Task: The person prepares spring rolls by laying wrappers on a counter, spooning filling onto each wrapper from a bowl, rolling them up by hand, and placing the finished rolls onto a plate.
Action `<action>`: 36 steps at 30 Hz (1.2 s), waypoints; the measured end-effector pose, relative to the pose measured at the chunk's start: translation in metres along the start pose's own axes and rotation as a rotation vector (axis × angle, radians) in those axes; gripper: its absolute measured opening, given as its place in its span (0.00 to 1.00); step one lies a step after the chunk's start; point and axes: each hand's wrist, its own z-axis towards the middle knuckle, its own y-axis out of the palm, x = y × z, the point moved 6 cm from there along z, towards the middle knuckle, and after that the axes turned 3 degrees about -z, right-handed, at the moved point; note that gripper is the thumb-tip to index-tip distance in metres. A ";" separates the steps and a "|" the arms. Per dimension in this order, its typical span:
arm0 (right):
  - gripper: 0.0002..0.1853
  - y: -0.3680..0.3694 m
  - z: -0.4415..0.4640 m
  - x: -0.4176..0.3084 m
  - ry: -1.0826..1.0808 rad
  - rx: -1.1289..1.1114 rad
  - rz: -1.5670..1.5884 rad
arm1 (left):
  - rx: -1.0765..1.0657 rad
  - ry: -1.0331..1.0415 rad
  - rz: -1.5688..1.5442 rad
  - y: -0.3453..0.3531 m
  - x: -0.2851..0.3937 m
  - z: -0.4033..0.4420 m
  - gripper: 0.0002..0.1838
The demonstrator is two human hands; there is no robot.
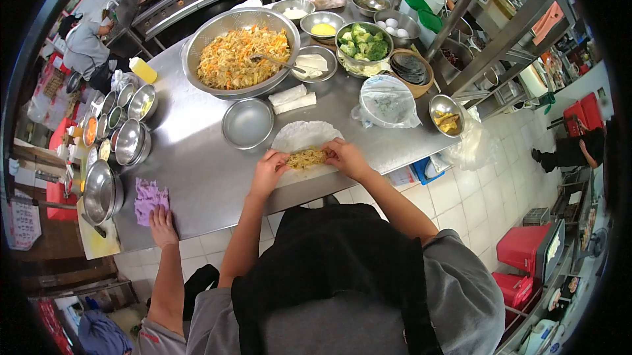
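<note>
A round white wrapper (pixel 307 132) lies on the steel table, with a strip of shredded filling (pixel 307 158) across its near part. At the filling's left end my left hand (pixel 270 169) has its fingers pressed together on the wrapper's edge. My right hand (pixel 347 158) pinches the edge at the right end. Two finished white rolls (pixel 293 100) lie beyond the wrapper, side by side. An empty steel bowl (pixel 247 123) stands to their left. Farther back, a large colander (pixel 241 52) holds noodles mixed with orange shreds, with a spoon in it.
Bowls of broccoli (pixel 364 42), eggs (pixel 397 28) and white paste (pixel 312 65) stand at the back. Several steel bowls (pixel 131 142) line the left side. A co-worker's hand (pixel 162 226) rests on a purple cloth (pixel 151 201). A plastic-covered bowl (pixel 388 101) is at the right.
</note>
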 end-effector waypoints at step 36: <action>0.24 0.004 0.012 0.008 -0.176 -0.042 -0.049 | -0.044 0.230 0.214 0.029 0.015 0.013 0.27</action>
